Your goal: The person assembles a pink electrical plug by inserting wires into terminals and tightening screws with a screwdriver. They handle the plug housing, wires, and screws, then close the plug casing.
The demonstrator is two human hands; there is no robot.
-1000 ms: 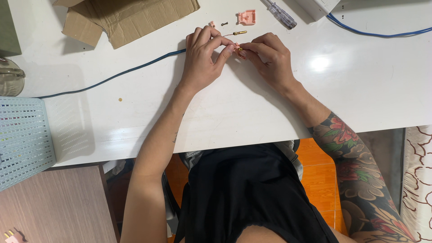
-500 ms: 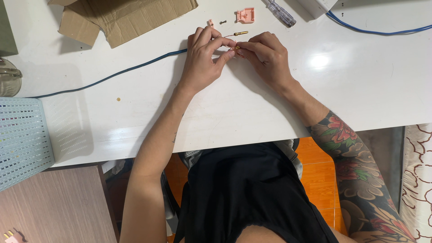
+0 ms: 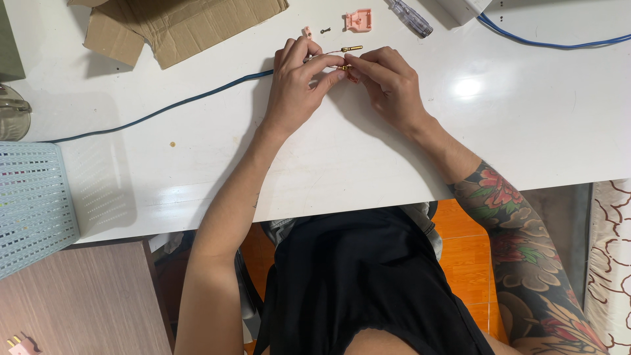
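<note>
A: What's being worked on?
B: A small brass pin (image 3: 346, 66) on thin wire, pinched between both hands near the far edge of the white table (image 3: 368, 158). A second brass pin (image 3: 351, 48) sticks out just above the fingers.
A: Hand states?
B: Left hand (image 3: 299, 82) narrow, fingertips closed on the wire end. Right hand (image 3: 388, 82) also narrow, thumb and forefinger pinching the pin. Fingertips of both touch.
A: Cable?
B: A dark blue cable (image 3: 164, 108) runs from under the left hand off to the left.
A: Around it?
B: Just beyond the hands: pink plug shell (image 3: 359, 20), a small screw (image 3: 325, 30), a tiny pink piece (image 3: 307, 31), a clear-handled screwdriver (image 3: 409, 16). Torn cardboard (image 3: 177, 23) far left, a light blue perforated basket (image 3: 29, 197) at the near left edge.
</note>
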